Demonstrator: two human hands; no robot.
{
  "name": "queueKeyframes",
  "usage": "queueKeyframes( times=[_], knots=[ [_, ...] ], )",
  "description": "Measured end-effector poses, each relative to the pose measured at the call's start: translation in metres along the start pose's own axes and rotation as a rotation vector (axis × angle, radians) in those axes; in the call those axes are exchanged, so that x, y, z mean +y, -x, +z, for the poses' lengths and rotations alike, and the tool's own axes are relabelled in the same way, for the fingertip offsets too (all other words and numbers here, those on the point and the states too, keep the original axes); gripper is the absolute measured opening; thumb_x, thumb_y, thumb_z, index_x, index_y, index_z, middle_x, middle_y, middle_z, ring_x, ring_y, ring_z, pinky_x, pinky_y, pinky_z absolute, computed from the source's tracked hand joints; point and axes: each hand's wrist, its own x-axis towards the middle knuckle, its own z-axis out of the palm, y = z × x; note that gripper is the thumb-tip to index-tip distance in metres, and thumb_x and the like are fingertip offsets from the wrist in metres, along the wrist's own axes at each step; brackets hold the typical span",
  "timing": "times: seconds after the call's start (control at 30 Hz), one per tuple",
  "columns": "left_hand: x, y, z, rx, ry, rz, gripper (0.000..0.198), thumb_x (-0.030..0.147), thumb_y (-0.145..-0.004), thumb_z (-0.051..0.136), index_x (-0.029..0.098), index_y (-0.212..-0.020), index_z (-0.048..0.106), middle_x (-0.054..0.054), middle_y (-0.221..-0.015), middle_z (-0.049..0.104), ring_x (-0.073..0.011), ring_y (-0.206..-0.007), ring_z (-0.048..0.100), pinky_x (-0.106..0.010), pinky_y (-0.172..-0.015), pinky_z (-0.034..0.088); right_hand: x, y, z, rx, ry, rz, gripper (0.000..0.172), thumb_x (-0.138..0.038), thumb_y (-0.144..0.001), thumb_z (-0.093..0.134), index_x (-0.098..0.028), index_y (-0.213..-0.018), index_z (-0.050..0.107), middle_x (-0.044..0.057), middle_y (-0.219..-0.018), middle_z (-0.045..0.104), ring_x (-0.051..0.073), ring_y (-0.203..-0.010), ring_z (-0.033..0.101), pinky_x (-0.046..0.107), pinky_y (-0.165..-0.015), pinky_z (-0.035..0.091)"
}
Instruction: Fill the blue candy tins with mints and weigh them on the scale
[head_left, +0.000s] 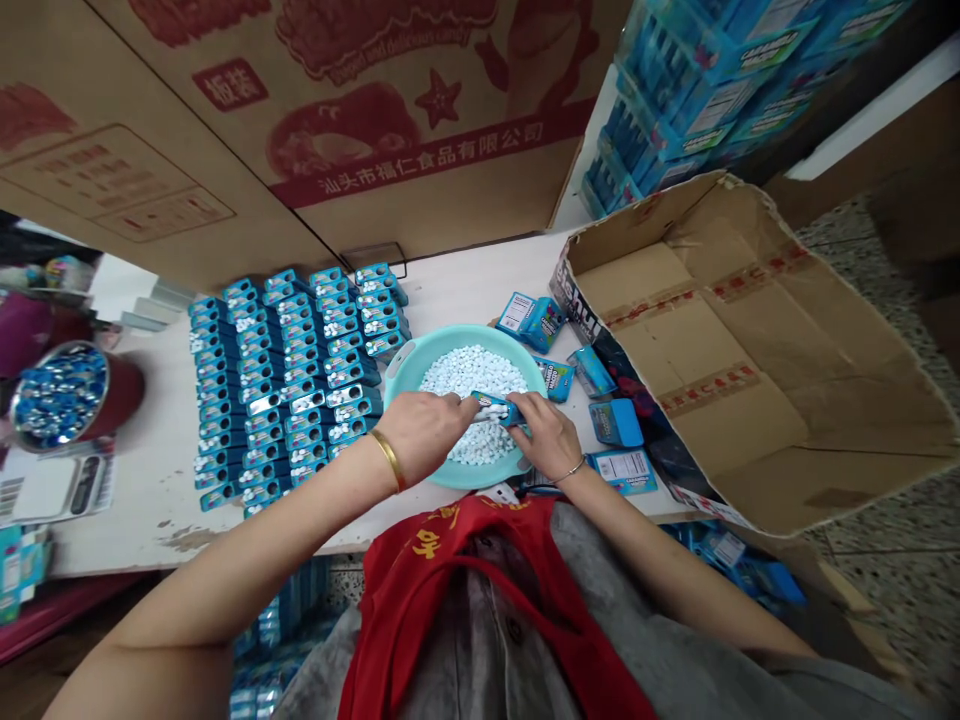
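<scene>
1. Pinched at its two ends, one by the left hand [431, 432] and one by the right hand [549, 436]: a small, bright-blue, rectangular box [489, 398], with small, rounded white pellets [495, 412] showing along its upturned side.
2. Fingers and thumbs bent in on the box in both hands, not spread; hard to tell the exact placing of every fingertip.
3. Judging by the pellets on show, probably midway through filling or settling the contents; impossible to tell how full below the top.
4. Apparently called for next: evening out the pellets with the thumbs, keeping the opening upward, and letting any surplus drop straight down.
5. Directly in the grip, between the two hands: the box, held crosswise over a round, pale-turquoise plastic basin [421, 358].
6. Just below the box and near both hands: a loose, white bed of matching pellets [471, 368] covering the basin's floor.
7. Left of the basin, on a white, scuffed table [165, 410]: close-set rows of upright blue boxes [300, 370], many with white pellets at the openings.
8. Right of the basin: scattered, printed blue cartons [616, 422], then a large, open, brown cardboard box [750, 420].
</scene>
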Motion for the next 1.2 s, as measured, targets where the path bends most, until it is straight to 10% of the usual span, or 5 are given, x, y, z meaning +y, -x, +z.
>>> queueKeyframes(
  times=[0.17, 0.43, 0.67, 0.93, 1.2],
  knots=[
    [-0.013, -0.001, 0.020, 0.188, -0.070, 0.016, 0.022, 0.018, -0.095, 0.037, 0.017, -0.103, 0.058, -0.008, -0.087, 0.064, -0.0234, -0.085, 0.062, -0.036, -0.074, 0.044, 0.006, 0.001, 0.006, 0.026, -0.014, 0.011, 0.035, -0.018, -0.082, 0.052, -0.018, -0.118, 0.054, 0.010, -0.107, 0.063, 0.026, -0.096, 0.060, 0.037, -0.079, 0.051],
    [-0.076, -0.069, 0.149, 0.211, 0.293, -0.345, 0.026, 0.015, -0.094, 0.036, 0.015, -0.111, 0.055, -0.013, -0.105, 0.057, -0.0243, -0.098, 0.054, -0.037, -0.082, 0.041, 0.026, 0.005, 0.006, 0.113, -0.192, 0.119, 0.036, -0.033, -0.087, 0.053, -0.020, -0.121, 0.053, 0.012, -0.113, 0.062, 0.028, -0.105, 0.060, 0.041, -0.084, 0.052],
    [-0.031, -0.111, 0.202, 0.177, 0.499, -0.187, 0.025, 0.014, -0.092, 0.039, 0.019, -0.109, 0.056, -0.010, -0.108, 0.058, -0.0222, -0.101, 0.052, -0.034, -0.087, 0.041, 0.035, 0.004, 0.007, 0.227, -0.415, 0.267, 0.046, -0.046, -0.083, 0.061, -0.019, -0.120, 0.054, 0.013, -0.112, 0.065, 0.028, -0.104, 0.062, 0.044, -0.088, 0.052],
    [-0.012, -0.094, 0.204, 0.174, 0.747, -0.023, 0.029, 0.016, -0.083, 0.051, 0.017, -0.111, 0.052, -0.003, -0.094, 0.062, -0.0151, -0.082, 0.057, -0.026, -0.077, 0.045, 0.040, 0.000, 0.005, 0.280, -0.538, 0.322, 0.049, -0.046, -0.081, 0.063, -0.019, -0.120, 0.054, 0.012, -0.113, 0.066, 0.026, -0.103, 0.063, 0.043, -0.088, 0.052],
    [-0.046, -0.028, 0.119, 0.340, 0.756, 0.115, 0.020, 0.026, -0.088, 0.050, 0.017, -0.106, 0.052, -0.006, -0.097, 0.061, -0.0164, -0.084, 0.057, -0.029, -0.078, 0.045, 0.036, 0.005, -0.005, 0.228, -0.226, 0.168, 0.037, -0.035, -0.085, 0.057, -0.020, -0.118, 0.055, 0.013, -0.112, 0.063, 0.029, -0.107, 0.059, 0.045, -0.090, 0.050]
  ],
)
